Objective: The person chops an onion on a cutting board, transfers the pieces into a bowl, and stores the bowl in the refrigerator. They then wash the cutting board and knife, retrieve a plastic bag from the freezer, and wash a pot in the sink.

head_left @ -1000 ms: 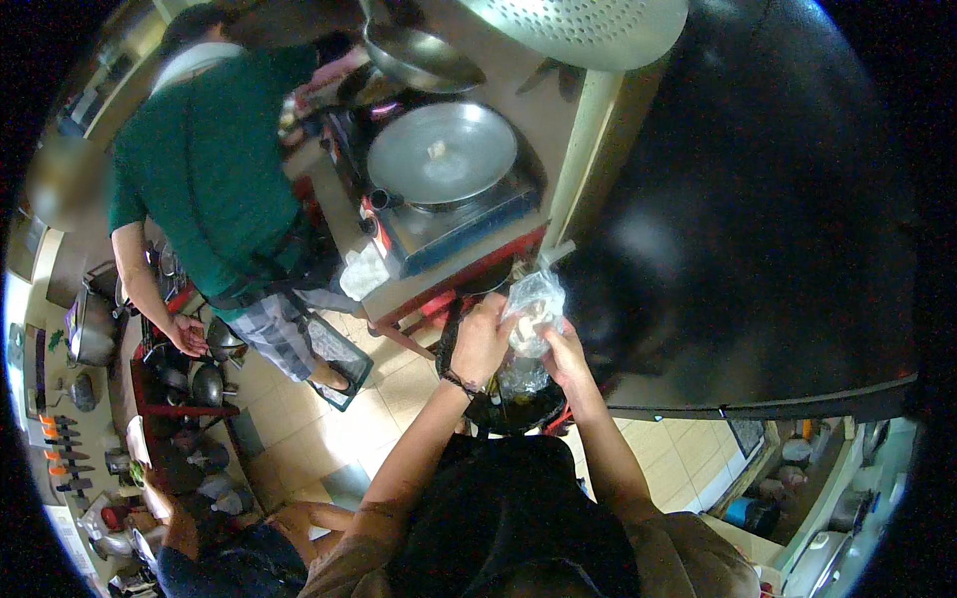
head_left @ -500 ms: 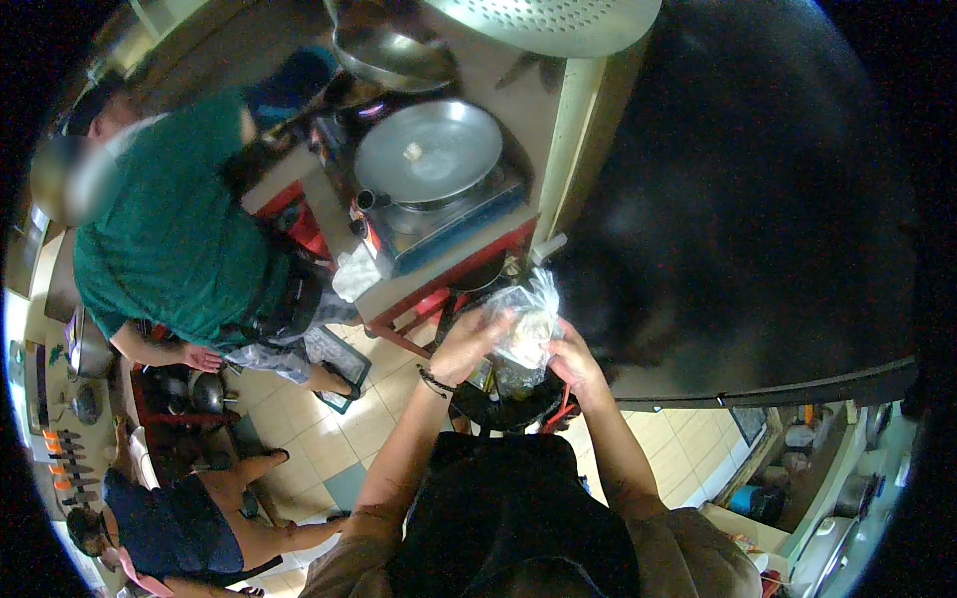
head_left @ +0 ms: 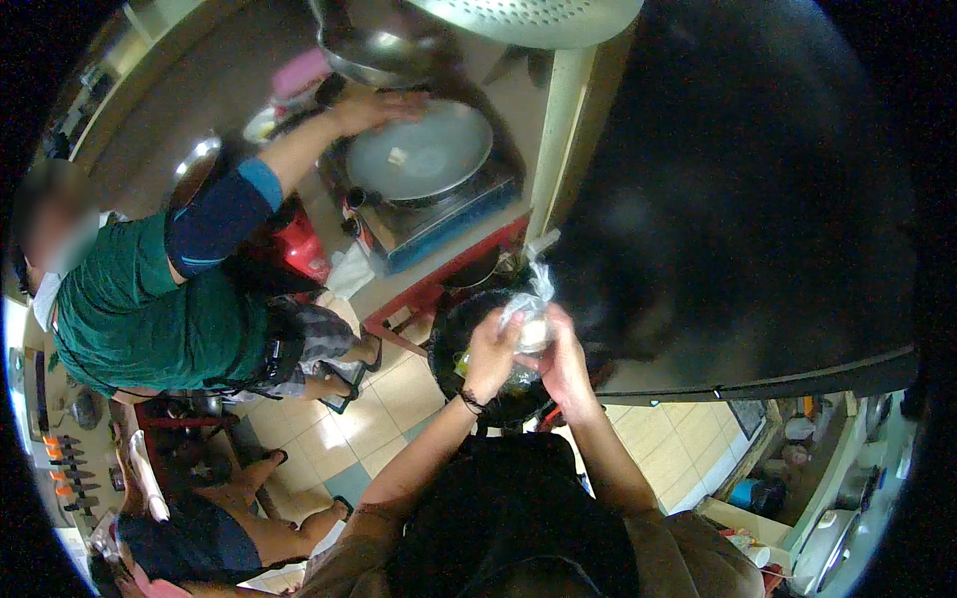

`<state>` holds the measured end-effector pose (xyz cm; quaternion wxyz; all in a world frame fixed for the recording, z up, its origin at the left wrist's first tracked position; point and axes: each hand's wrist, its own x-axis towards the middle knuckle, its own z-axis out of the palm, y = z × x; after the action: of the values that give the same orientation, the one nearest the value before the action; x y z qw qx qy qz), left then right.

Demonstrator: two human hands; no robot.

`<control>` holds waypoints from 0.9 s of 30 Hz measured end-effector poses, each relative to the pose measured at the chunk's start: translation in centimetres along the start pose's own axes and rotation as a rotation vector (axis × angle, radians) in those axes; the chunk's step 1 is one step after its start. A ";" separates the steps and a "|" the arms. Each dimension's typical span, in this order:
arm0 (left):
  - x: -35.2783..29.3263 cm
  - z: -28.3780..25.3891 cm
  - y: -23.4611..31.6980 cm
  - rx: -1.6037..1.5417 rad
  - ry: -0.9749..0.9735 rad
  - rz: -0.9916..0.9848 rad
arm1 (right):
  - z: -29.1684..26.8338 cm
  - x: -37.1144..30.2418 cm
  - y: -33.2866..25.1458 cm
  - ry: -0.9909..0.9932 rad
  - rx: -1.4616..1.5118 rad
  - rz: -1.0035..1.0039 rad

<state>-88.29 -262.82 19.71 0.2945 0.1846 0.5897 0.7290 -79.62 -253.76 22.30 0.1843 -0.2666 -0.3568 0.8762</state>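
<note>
A clear plastic bag [head_left: 538, 287] with a knotted or twisted top and something whitish inside is held between my two hands. My left hand [head_left: 492, 351] closes on its left side, and my right hand [head_left: 564, 361] presses it from the right. Some of the bag is hidden by my fingers. Beneath my hands stands a round black bin [head_left: 442, 344] with other clear plastic and a yellowish wrapper in it.
A wide grey pan [head_left: 439, 164] with a small pale lump sits on a tabletop stove [head_left: 424, 239]. A co-worker's hand [head_left: 384, 108] hovers at its far rim. A large dark surface [head_left: 738, 249] fills the right. Another person [head_left: 194, 533] is at lower left.
My hands have come closer together around the bag, bunching it up. The co-worker in green has stretched an arm over to the pan. The person at lower left has shifted lower in view.
</note>
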 end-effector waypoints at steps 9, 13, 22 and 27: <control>-0.2 -0.4 0.5 -0.670 -0.113 -0.186 | -2.8 0.9 1.7 -0.045 0.314 -0.042; -0.4 0.0 1.8 -0.225 -0.114 0.031 | -3.3 1.2 2.0 -0.092 0.375 0.023; -1.3 -0.7 3.7 0.952 -0.123 0.260 | -3.6 1.7 3.6 0.109 -0.039 -0.167; 0.0 -2.5 2.7 0.593 0.096 0.544 | -4.4 1.8 3.4 0.000 -0.249 -0.218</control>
<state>-90.38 -265.05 21.75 -0.0028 0.3767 0.7170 0.5865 -78.86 -252.81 16.56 0.2437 -0.2471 -0.4895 0.8000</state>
